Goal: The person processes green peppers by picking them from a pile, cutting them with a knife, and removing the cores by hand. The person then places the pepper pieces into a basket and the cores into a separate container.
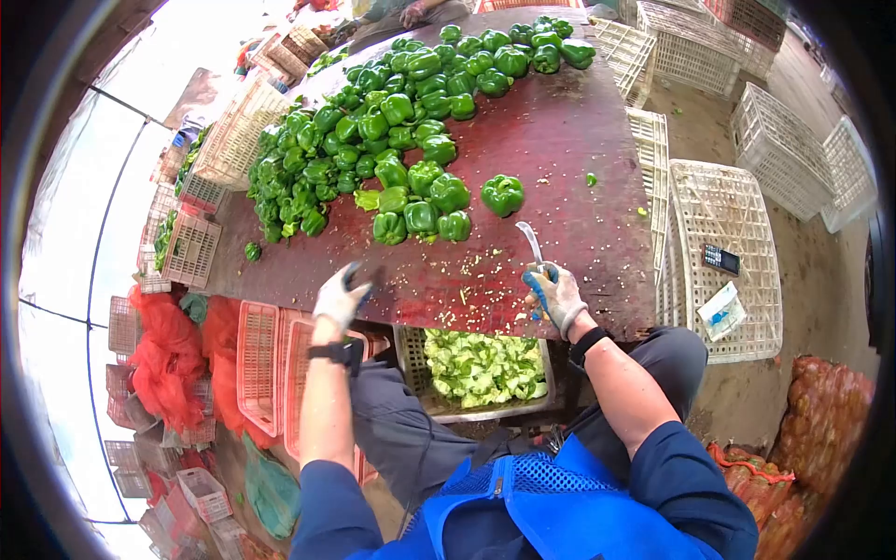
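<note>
My right hand (557, 299), in a white and blue work glove, is closed around the handle of a small knife (530, 241). Its curved blade points up and away from me over the table. My left hand (342, 297), gloved the same way, is held at the table's near edge with thumb and fingers apart and nothing in them. A single green bell pepper (503, 195) lies beyond the knife tip. Left of it spreads a large heap of green bell peppers (373, 126). Pale green cut pieces (485, 367) fill a crate (551, 397) below the table edge, between my knees.
Small pale scraps dot the dark red table (569, 140). To my right, a phone (721, 259) and a small packet (722, 311) lie on an upturned white crate (770, 317). Red crates (259, 369) stand at my left; full mesh sacks (826, 420) are at lower right.
</note>
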Tool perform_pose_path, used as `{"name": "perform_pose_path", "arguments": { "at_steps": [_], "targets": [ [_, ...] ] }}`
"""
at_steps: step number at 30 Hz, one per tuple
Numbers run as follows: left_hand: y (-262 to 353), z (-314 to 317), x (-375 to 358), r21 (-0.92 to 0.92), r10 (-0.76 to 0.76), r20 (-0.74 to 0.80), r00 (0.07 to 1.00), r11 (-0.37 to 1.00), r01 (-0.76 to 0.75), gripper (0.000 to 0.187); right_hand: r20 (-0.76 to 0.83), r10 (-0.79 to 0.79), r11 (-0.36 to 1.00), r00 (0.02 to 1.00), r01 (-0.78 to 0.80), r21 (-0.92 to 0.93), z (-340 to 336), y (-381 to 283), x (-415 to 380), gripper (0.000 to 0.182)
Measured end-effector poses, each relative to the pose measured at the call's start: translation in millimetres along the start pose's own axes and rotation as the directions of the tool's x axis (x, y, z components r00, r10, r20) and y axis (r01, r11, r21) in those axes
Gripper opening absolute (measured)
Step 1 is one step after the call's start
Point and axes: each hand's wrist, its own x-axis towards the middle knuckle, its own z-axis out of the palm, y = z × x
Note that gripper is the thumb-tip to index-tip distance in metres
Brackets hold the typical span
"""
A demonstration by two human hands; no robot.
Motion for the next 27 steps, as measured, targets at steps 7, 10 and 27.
{"name": "perform_pose_path", "arguments": {
  "at_steps": [7, 10, 27],
  "targets": [
    [189, 148, 88, 0.082, 0.471, 0.020, 0.882, 0.878, -0.471, 0.084, -0.073, -0.044, 0.996, 0.996, 0.050, 0.077, -6, 14, 9, 0.027],
    [220, 183, 113, 0.282, 0.410, 0.163, 0.898, 0.853, -0.440, 0.089, -0.042, 0.015, 0.998, 0.999, -0.012, 0.054, -10, 11, 10, 0.031],
    [103, 159, -1, -0.157, 0.214, -0.171, 0.962, 0.958, -0.240, 0.058, 0.124, -0.024, 1.000, 0.992, 0.024, -0.001, 0, 13, -1, 0.048]
  ]
}}
